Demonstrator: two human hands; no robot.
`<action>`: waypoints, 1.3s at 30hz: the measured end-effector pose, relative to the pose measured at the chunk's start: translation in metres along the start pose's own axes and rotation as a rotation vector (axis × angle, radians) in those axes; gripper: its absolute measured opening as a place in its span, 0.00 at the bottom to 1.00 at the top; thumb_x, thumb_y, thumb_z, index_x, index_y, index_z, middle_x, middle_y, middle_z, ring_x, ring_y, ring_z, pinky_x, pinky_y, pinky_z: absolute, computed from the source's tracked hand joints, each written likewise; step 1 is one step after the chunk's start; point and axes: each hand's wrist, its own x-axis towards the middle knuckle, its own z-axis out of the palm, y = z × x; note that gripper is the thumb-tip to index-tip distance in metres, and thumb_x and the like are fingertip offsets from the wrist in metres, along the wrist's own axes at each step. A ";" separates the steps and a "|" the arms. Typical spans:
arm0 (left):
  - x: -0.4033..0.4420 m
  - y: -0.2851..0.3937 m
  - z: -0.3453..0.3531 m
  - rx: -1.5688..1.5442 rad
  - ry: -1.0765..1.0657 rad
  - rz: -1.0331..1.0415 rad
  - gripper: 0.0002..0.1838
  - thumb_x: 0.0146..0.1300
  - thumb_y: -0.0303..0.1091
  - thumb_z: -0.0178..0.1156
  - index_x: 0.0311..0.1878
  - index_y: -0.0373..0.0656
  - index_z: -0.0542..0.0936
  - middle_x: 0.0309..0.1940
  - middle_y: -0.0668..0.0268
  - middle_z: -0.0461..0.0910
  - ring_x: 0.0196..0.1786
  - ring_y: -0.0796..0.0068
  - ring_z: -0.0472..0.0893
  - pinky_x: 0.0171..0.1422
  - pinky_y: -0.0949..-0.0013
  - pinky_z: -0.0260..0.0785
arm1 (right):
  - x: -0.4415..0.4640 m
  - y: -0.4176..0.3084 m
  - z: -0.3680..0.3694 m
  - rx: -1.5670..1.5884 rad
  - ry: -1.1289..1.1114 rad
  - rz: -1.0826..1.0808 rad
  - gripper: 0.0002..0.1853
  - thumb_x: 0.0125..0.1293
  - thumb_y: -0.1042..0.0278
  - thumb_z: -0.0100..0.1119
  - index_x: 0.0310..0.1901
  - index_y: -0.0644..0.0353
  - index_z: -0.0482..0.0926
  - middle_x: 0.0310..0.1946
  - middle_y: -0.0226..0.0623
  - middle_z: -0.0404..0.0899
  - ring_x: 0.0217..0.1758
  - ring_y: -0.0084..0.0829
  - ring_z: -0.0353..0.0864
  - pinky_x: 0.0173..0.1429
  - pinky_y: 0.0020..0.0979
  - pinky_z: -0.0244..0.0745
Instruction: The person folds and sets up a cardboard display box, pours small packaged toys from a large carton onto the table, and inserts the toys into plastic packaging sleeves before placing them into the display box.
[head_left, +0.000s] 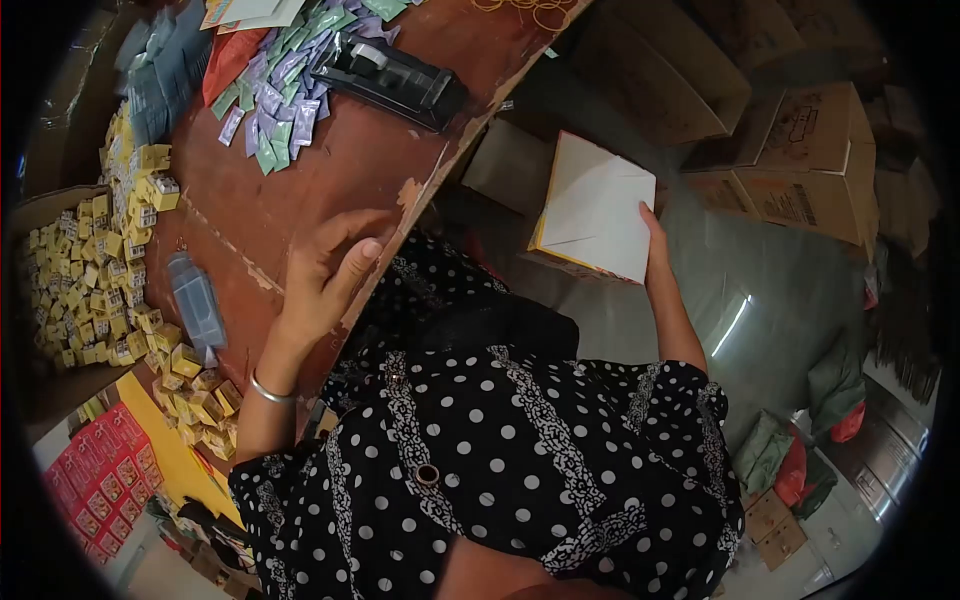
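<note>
My right hand (655, 245) grips the right edge of a flat-topped white box or stack (598, 205) with yellow and red edges, held beyond the table's edge. Over the worn red-brown table (235, 200), my left hand (330, 270) has its thumb and index finger apart, with nothing between them. A black tape dispenser (390, 82) lies beyond the left hand, beside a pile of purple and green sachets (285, 100). Nearer the left wrist is a bundle of clear plastic pieces (195, 300).
Many small yellow boxes (90, 280) fill a carton and spill along the table's left side. Red printed sheets (105, 480) lie at the lower left. Cardboard cartons (790, 170) stand on the floor at the right, with green and red bags (790, 465) below.
</note>
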 end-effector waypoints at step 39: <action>0.091 -0.201 0.200 1.286 -0.380 -0.138 0.21 0.72 0.48 0.52 0.59 0.44 0.72 0.59 0.50 0.71 0.43 0.48 0.85 0.44 0.40 0.74 | 0.166 0.105 0.085 0.155 -0.113 -0.184 0.38 0.74 0.58 0.60 0.78 0.50 0.52 0.68 0.41 0.69 0.66 0.42 0.73 0.67 0.46 0.74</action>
